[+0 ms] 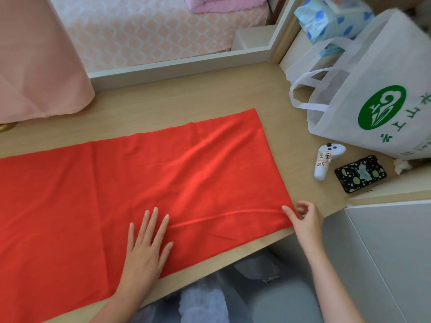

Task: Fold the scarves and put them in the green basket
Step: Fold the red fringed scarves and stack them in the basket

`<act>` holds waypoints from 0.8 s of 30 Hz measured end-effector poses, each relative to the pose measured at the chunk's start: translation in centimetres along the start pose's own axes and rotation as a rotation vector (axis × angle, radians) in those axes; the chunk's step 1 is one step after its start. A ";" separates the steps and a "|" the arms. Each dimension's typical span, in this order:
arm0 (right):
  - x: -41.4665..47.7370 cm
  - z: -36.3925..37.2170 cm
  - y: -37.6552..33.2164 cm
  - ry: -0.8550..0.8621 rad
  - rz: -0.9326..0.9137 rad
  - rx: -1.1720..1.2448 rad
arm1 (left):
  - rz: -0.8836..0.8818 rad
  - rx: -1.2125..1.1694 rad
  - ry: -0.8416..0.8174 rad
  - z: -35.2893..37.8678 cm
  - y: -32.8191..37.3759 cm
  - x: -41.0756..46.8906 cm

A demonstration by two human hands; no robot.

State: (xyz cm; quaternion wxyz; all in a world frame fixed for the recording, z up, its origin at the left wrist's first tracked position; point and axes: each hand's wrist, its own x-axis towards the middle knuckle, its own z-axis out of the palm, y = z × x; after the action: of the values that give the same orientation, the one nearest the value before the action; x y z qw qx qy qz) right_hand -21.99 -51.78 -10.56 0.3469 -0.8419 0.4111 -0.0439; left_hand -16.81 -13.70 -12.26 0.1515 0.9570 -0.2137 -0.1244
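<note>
A red scarf (163, 173) lay stretched along the bench (233, 94), left hand (147, 250) pressing it flat with fingers spread, right hand (305, 220) pinching its near right corner, so folding seemed barely begun, and no green basket was in view.

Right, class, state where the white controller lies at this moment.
The white controller lies on the desk at the right of the head view, between the red scarf and the patterned phone, just below the white bag.
</note>
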 end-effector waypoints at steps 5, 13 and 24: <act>1.7 0.3 -0.1 -0.064 0.043 -0.023 | -0.004 0.113 -0.103 1.3 -0.7 0.0; 1.3 0.5 -0.8 -0.019 0.264 0.197 | -0.069 0.119 -0.099 0.9 -0.6 0.5; -3.7 2.6 -8.8 -0.105 0.060 0.421 | -0.172 -0.447 0.111 -2.4 3.8 3.9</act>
State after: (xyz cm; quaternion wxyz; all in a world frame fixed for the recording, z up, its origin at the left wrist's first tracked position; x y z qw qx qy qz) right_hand -17.66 -43.92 -6.29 0.5370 -0.7395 0.3991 -0.0744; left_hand -14.09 -18.11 -9.44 0.3600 0.9197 -0.0898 -0.1281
